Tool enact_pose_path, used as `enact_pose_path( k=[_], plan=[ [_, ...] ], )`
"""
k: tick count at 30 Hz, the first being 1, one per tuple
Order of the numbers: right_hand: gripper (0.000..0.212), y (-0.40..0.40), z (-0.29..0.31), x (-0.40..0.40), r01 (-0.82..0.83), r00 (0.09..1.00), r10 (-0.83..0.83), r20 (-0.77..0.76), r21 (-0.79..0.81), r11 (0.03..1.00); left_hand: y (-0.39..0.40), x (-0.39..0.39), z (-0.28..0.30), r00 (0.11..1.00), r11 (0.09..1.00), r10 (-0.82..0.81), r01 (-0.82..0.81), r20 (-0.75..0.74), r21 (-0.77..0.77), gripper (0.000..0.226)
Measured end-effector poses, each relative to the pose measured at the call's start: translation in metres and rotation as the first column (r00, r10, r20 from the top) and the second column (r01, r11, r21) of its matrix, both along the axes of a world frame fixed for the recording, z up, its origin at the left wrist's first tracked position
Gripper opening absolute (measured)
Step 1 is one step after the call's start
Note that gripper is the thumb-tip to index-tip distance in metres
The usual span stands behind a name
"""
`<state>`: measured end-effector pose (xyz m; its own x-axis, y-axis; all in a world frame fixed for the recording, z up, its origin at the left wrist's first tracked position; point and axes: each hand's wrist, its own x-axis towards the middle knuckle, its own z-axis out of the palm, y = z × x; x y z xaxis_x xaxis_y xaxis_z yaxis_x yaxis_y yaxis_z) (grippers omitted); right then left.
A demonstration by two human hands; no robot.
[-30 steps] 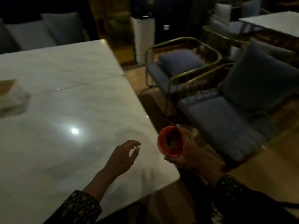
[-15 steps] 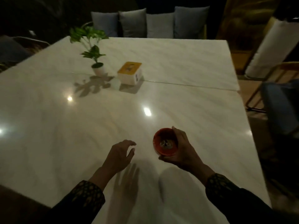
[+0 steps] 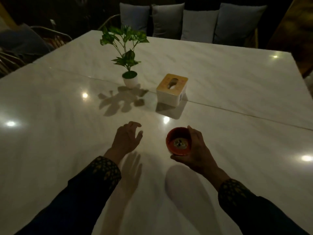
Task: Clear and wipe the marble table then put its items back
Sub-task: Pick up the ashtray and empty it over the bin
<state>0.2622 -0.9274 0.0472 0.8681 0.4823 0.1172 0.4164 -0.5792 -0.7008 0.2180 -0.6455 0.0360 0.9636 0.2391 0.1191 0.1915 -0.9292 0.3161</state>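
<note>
My right hand (image 3: pixel 196 150) grips a small red bowl (image 3: pixel 178 141) with something pale inside, held just above the white marble table (image 3: pixel 59 133). To its left my left hand (image 3: pixel 126 138) hovers over the tabletop with fingers spread and nothing in it. Further back, near the table's middle seam, stand a small green plant in a white pot (image 3: pixel 129 78) and a square tissue box with a yellow top (image 3: pixel 171 89).
Grey cushions (image 3: pixel 191 22) line a seat behind the table's far edge. A metal-framed chair (image 3: pixel 33 43) stands at the far left. Ceiling lights reflect as bright spots on the marble.
The view swung from the table's right edge and chairs to the table's middle. My right hand carried the red bowl from beyond the edge to over the tabletop.
</note>
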Motion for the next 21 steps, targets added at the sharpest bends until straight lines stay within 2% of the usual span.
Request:
enact_pose_path(
  k=[5, 8, 11, 14, 15, 18, 21],
  plan=[
    [0.106, 0.114, -0.016, 0.049, 0.129, 0.990, -0.123, -0.076, 0.089, 0.988, 0.123, 0.076, -0.020, 0.997, 0.997, -0.078, 0.078, -0.024, 0.016, 0.043],
    [0.102, 0.182, -0.027, 0.081, 0.168, 0.983, -0.156, -0.099, 0.127, 0.978, 0.185, 0.112, -0.038, 0.996, 0.995, -0.084, 0.084, -0.018, 0.053, 0.056],
    [0.110, 0.242, -0.041, 0.111, 0.177, 0.980, -0.164, -0.109, 0.119, 0.977, 0.232, 0.146, -0.052, 0.998, 0.998, -0.045, 0.047, -0.037, 0.030, 0.058],
    [0.117, 0.293, -0.051, 0.148, 0.190, 0.980, -0.184, -0.072, 0.091, 0.977, 0.258, 0.167, -0.076, 0.992, 0.998, 0.035, -0.042, -0.118, -0.056, 0.058],
    [0.117, 0.307, -0.054, 0.161, 0.212, 0.977, -0.209, -0.043, 0.091, 0.973, 0.262, 0.167, -0.086, 0.995, 0.997, 0.035, -0.041, -0.098, -0.063, 0.059],
    [0.118, 0.337, -0.063, 0.194, 0.332, 0.942, -0.335, 0.024, 0.094, 0.939, 0.264, 0.161, -0.111, 0.997, 0.997, -0.061, 0.059, 0.053, 0.049, 0.053],
    [0.120, 0.349, -0.074, 0.222, 0.413, 0.910, -0.415, 0.025, 0.049, 0.909, 0.269, 0.166, -0.119, 0.996, 0.999, -0.023, 0.020, 0.087, 0.037, 0.050]
  ],
)
